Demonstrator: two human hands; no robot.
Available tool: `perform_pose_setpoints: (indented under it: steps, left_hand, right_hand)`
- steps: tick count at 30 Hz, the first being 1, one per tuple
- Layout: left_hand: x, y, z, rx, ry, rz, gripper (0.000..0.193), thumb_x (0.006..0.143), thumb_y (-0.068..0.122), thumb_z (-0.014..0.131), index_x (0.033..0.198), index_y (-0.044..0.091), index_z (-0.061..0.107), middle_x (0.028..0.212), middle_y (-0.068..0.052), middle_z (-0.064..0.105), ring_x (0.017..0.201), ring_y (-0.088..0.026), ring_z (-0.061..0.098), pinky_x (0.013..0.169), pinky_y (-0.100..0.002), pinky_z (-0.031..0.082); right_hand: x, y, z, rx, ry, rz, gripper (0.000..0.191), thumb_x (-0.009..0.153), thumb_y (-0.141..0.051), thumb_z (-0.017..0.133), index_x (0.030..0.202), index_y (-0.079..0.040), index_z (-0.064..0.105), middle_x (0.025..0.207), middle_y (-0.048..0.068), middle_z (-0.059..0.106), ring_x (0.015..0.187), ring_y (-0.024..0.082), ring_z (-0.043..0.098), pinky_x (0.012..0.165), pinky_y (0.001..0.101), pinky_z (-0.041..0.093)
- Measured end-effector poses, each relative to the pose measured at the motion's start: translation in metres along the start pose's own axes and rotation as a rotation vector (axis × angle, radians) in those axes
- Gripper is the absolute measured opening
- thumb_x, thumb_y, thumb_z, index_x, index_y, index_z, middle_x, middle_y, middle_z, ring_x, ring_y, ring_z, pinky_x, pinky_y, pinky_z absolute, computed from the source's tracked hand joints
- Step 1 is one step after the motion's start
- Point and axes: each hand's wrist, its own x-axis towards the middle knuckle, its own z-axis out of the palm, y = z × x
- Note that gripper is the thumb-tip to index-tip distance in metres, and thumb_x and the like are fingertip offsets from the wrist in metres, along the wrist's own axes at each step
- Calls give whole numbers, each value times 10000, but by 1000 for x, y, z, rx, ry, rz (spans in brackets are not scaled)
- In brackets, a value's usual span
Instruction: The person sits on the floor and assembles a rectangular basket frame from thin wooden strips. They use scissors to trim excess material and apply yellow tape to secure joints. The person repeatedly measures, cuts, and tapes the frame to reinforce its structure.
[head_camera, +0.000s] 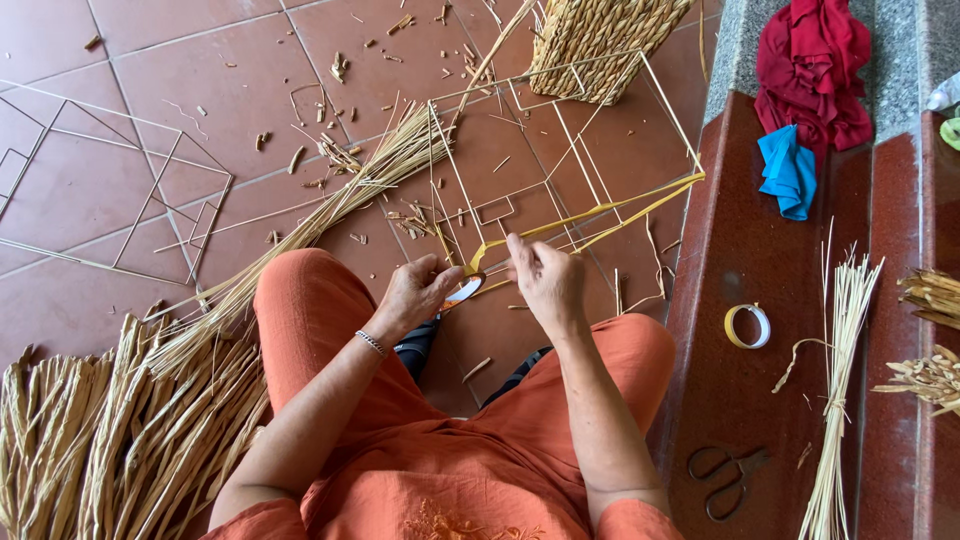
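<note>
Yellow tape strip (580, 218) pinched in right hand (545, 280) and stretched across wire frame (560, 160) on tiled floor (200, 60), left hand (420, 295) closed around tape roll (463, 291), straw bundle (320, 215) alongside, scissors (722, 478) on ledge (735, 250).

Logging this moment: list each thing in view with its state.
Left hand: holds tape roll.
Right hand: pinches yellow tape, pulled taut.
Wire frame: partly wrapped.
Spare tape roll: lying flat.
Scissors: closed.
Straw bundle: tied.
</note>
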Motion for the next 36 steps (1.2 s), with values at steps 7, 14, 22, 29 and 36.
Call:
perform_pose_setpoints:
  steps: [7,14,22,29,36]
  left_hand:
    - [17,-19,22,135,-22,-40,412,935,403,720,895,-7,723,614,-47,674,514,-71,587,475,-284,476]
    - [39,-24,14,-238,-237,-48,462,896,510,669,1060,85,746,841,11,790,799,-76,732,747,-253,602]
    - [76,69,22,-235,-409,390,436,971,385,743,1096,-24,654,1018,-49,704,1022,-111,653,928,-308,545]
    - [103,105,107,-483,-613,185,350,1082,335,517,1149,26,667,882,-24,722,920,-108,683,974,-287,536]
    - [145,62,194,-141,-508,188,362,1069,305,536,1089,-21,691,732,-24,672,716,-98,618,711,-298,529]
  right_hand:
    - [7,-37,-11,-458,357,-992,197,840,-269,780,819,-94,692,710,33,690,681,245,656,864,556,498]
    - [48,-7,-28,-238,222,-713,128,920,-138,764,831,-57,720,722,127,671,678,299,658,631,434,511]
    - [83,39,-141,307,325,-386,104,978,-97,715,967,1,747,826,9,693,762,68,610,698,230,474]
    - [87,147,-172,706,354,-206,112,986,-106,719,1024,-1,730,960,70,741,853,102,665,860,263,535]
    - [86,215,-170,754,415,35,208,1019,-201,671,1077,-13,740,988,51,753,837,102,649,803,279,531]
